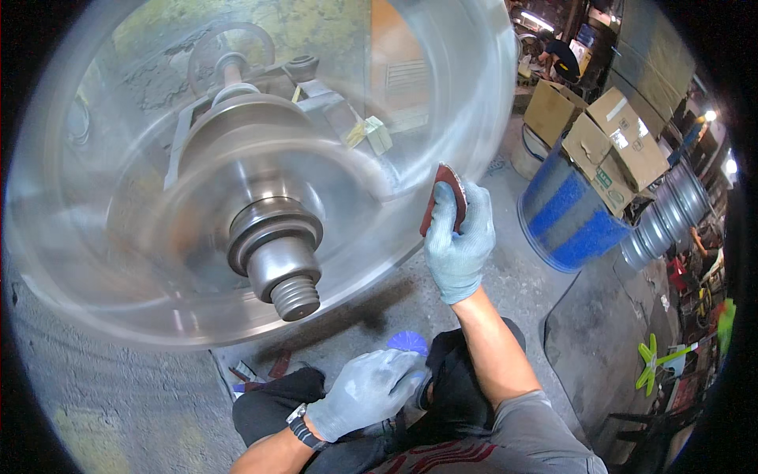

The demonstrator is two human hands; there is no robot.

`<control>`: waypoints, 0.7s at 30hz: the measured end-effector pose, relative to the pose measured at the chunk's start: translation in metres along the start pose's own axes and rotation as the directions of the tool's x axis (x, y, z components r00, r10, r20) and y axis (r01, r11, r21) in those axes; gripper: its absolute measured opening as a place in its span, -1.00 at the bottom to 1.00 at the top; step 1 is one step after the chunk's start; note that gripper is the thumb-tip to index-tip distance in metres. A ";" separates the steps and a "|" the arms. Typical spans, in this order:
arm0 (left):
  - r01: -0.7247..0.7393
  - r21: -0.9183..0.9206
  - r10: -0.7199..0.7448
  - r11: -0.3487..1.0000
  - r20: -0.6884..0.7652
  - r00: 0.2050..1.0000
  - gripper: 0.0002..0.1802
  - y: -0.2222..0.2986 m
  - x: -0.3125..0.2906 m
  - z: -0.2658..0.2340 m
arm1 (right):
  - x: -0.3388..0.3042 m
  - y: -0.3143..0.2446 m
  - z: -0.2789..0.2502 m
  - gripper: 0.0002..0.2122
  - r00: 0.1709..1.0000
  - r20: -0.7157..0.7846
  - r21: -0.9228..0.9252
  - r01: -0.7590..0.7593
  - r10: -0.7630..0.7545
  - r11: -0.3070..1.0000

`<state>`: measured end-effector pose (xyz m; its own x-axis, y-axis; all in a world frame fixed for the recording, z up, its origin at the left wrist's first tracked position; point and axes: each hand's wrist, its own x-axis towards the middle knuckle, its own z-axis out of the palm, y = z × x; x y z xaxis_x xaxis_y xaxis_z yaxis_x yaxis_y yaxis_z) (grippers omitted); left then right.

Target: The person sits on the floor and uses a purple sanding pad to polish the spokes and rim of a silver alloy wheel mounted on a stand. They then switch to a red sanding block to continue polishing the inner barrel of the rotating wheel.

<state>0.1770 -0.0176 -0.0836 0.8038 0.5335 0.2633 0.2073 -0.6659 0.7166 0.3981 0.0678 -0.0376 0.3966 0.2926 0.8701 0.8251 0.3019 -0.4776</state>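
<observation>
A large shiny metal disc [142,261] spins on a lathe, blurred by its turning, with a threaded steel spindle [284,276] at its centre. My right hand [459,237], in a grey glove, presses a reddish-brown piece of sandpaper [442,196] against the disc's right rim. My left hand [367,391], also gloved, with a watch at the wrist, rests on my knee in dark trousers, fingers loosely curled and holding nothing.
A blue drum [564,213] stands to the right, with cardboard boxes [624,146] and stacked metal bowls [671,213] beside it. Another person [562,57] bends over at the far back. Scraps of sandpaper [260,370] lie on the concrete floor.
</observation>
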 end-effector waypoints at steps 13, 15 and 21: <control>0.006 -0.008 -0.006 1.000 0.007 1.000 -0.66 0.000 0.000 0.000 | -0.003 -0.007 0.003 -0.76 0.996 0.039 -0.016 0.086 -0.085 0.996; 0.010 -0.004 -0.010 1.000 0.008 1.000 -0.66 0.000 0.000 0.000 | -0.007 -0.007 0.002 -0.73 0.995 0.064 -0.032 0.077 -0.075 0.997; 0.015 -0.014 -0.015 1.000 0.007 1.000 -0.66 0.001 0.001 -0.001 | -0.007 -0.009 0.003 -0.68 0.994 0.058 -0.054 0.091 -0.087 0.994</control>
<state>0.1768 -0.0171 -0.0822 0.8045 0.5397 0.2479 0.2116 -0.6505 0.7294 0.3868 0.0660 -0.0397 0.2991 0.3172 0.9000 0.8783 0.2773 -0.3896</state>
